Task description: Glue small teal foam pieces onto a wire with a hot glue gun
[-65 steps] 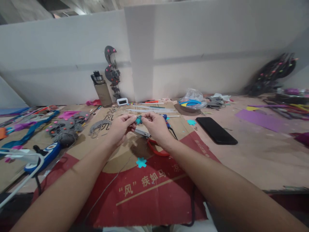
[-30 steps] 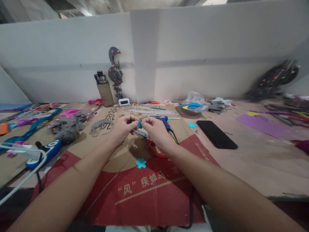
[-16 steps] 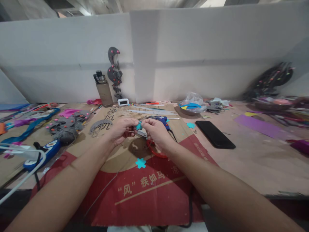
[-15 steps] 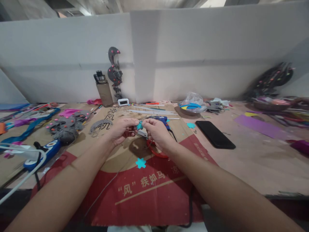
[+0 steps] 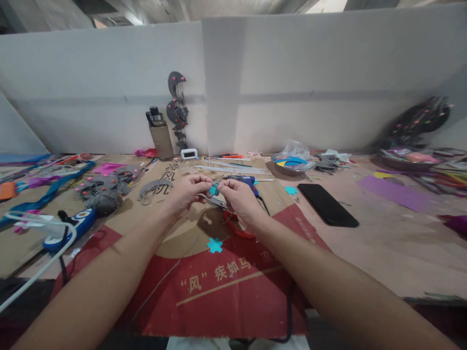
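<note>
Between the fingertips of both hands is a small turquoise flower-shaped cutout, raised above the cardboard. My left hand pinches its left side, and my right hand pinches its right side. Under my right hand lie scissors with red handles, partly covered by that hand. A second turquoise flower cutout rests flat on the red part of the cardboard, nearer to me. Behind my right hand is a blue glue gun, partly hidden.
A black phone and another turquoise cutout lie to the right. Farther back stand a bottle and a bowl with a plastic bag. Leftward are grey yarn, a blue power strip and a white cable.
The view has shifted slightly, so everything sits a little farther right. Both hands keep their pinch on the turquoise cutout, which is turned slightly differently.
</note>
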Available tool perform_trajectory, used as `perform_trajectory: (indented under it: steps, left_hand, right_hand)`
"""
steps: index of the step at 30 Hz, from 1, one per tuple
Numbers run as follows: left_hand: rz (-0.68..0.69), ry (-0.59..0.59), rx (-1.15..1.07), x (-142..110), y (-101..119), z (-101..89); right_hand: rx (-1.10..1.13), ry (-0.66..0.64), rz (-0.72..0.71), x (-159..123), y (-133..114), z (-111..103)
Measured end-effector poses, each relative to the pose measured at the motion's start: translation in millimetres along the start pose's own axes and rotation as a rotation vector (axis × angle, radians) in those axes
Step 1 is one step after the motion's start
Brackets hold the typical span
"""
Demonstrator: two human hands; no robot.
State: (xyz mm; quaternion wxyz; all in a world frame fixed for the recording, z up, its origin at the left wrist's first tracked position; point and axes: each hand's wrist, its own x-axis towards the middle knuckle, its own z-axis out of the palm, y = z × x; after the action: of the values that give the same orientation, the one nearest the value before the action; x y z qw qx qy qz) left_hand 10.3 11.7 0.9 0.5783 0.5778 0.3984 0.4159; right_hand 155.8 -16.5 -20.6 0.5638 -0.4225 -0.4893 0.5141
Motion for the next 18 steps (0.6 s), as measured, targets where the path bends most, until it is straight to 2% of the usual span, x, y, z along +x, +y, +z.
perform_trajectory:
  steps: [6,10,15,18]
  left_hand:
    - [0.000,-0.004,0.024,-0.9,0.6,2.0]
    - [-0.065,-0.020,-0.012,-1.4,0.9,0.4]
    - [-0.182,-0.118,-0.216,1.3,0.6,-5.0]
    - [-0.208,-0.113,-0.305,3.3,0.8,-6.2]
  right_hand:
    - [-0.056,-0.003,-0.014,-2.3,2.4,1.6]
    - [-0.045,-0.033,0.011,-4.6,3.0,3.1]
    - [0.089,-0.041,0.123,-2.3,1.1,-0.7]
    - [0.161,-0.071,0.162,0.0,-0.1,-3.8]
